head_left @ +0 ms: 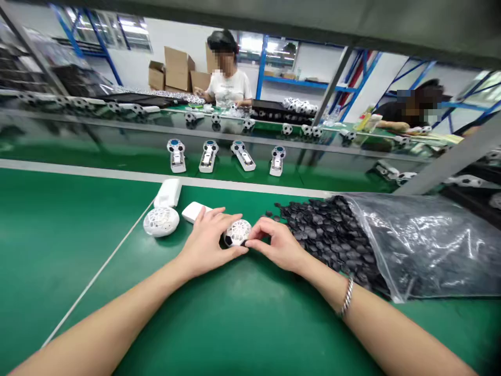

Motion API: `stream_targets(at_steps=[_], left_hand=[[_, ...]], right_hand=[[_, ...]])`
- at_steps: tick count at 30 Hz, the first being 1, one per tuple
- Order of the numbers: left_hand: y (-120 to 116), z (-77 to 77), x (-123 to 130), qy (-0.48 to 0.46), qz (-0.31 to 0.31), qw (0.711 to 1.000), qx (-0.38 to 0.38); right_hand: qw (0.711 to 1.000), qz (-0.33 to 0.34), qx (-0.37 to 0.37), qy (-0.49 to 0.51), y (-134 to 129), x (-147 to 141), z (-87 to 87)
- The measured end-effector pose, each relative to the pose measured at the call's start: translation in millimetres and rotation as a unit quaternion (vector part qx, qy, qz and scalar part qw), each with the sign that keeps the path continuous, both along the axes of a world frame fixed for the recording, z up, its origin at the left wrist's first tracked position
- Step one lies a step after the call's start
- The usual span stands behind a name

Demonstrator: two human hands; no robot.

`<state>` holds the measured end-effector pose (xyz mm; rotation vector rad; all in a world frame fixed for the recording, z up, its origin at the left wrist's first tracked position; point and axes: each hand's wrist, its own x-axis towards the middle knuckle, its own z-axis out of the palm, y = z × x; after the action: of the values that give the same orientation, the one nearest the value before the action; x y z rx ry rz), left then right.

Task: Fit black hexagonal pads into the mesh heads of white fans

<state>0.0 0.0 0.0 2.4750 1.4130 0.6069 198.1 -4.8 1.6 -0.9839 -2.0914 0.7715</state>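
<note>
A white shell with a ball-shaped lattice head [239, 232] lies on the green table, its white handle [194, 212] pointing left under my fingers. My left hand [213, 237] is wrapped round the ball head from the left. At its right edge my right hand [270, 240] pinches thumb and forefinger together on a small dark piece, mostly hidden. One black patch shows on the lower left of the lattice. Left of my left hand rests another white shell, with a round lattice head [160, 221] and its handle pointing away.
Many loose black pieces [332, 230] spill from a clear plastic bag [438, 245] at the right. Beyond the pale strip [219, 184], several football-patterned devices [209, 155] lie on a green surface. Two people sit at the far side. A slanted metal post [454, 149] stands at right.
</note>
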Motion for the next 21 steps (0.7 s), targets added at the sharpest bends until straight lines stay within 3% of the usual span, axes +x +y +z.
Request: stream_targets(at_steps=[4, 10, 14, 16, 18, 21], left_hand=[[-1.2, -0.1, 1.9, -0.012, -0.001, 1.0, 0.011], [2.6, 0.7, 4.8, -0.04, -0.026, 0.998, 0.039], [3.6, 0.4, 5.8, -0.049, -0.056, 0.997, 0.027], [3.2, 1.9, 4.4, -0.049, -0.064, 0.997, 0.009], [3.5, 5.0, 1.1, -0.044, -0.057, 0.997, -0.002], [5.4, 9.3, -5.5, -0.03, -0.058, 0.998, -0.025]], right_hand=[[0.999, -0.03, 0.008, 0.016, 3.2, 0.1, -3.6], [0.993, 0.026, -0.096, 0.063, 3.9, -2.1, -12.5], [0.988, 0.002, -0.12, 0.095, 14.7, 1.8, -9.9], [0.992, -0.068, -0.085, 0.061, 24.3, 9.7, -6.8], [0.989, -0.149, -0.003, -0.008, 33.3, 20.2, -5.0], [0.97, -0.201, 0.075, -0.115, 41.0, 33.0, -7.7]])
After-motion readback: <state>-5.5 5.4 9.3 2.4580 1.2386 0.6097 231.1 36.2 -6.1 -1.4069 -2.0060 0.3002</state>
